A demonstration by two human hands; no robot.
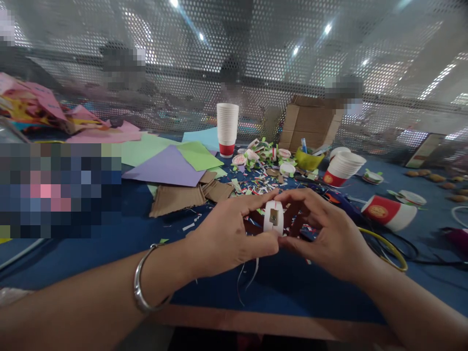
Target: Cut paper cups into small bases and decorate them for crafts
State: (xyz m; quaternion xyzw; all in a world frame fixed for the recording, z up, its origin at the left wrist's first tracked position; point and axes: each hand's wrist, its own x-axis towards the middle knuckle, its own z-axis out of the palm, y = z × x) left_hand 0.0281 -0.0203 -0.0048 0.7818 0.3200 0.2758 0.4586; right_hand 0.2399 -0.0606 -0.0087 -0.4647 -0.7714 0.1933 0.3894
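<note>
A small white paper ring [269,225] with a brown square patch on its side stands upright between my hands, above the blue table [292,292]. My left hand [228,234] grips it at the top and bottom between fingers and thumb. From the other side, the fingertips and thumb of my right hand [325,234] close on the same piece. A silver bangle circles my left wrist. Thin paper strips [252,278] hang or lie just below the hands; which of these cannot be made out.
Paper scraps [259,183] and small paper pieces lie behind my hands. Stacked cups [227,129] stand at the back, coloured sheets [170,165] and cardboard [177,199] at the left. A tipped cup [389,212], cables [391,248] and a yellow container [309,159] are at the right.
</note>
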